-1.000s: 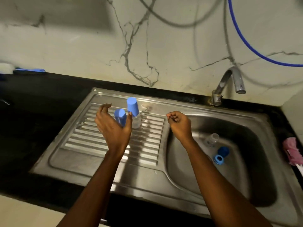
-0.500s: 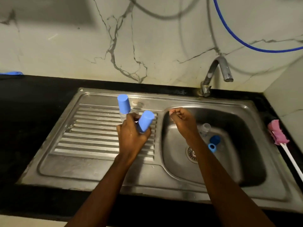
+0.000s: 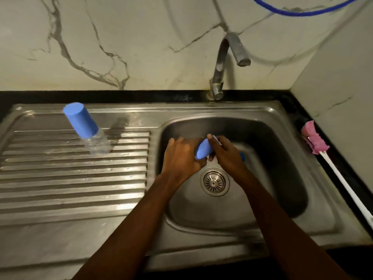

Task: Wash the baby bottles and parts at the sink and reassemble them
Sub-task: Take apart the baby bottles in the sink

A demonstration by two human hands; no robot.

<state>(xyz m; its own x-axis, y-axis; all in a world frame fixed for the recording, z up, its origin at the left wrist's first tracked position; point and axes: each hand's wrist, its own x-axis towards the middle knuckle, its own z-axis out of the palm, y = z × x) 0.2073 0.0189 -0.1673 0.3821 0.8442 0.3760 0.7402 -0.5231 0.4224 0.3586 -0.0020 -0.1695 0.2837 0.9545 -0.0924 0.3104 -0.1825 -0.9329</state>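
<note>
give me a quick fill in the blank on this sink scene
1. The left hand and right hand together hold a ___ cap over the sink basin.
2. The bottle stands on the draining board, to the ___ of the basin.
3. The brush on the counter has a ___ head.
Missing words: blue; left; pink.

Blue cap (image 3: 203,148), pink brush (image 3: 314,138) (veined wall (image 3: 121,47)).

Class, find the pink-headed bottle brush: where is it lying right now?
In the head view the bottle brush lies on the black counter at far right, beside the sink rim, pink head toward the back wall.
</note>
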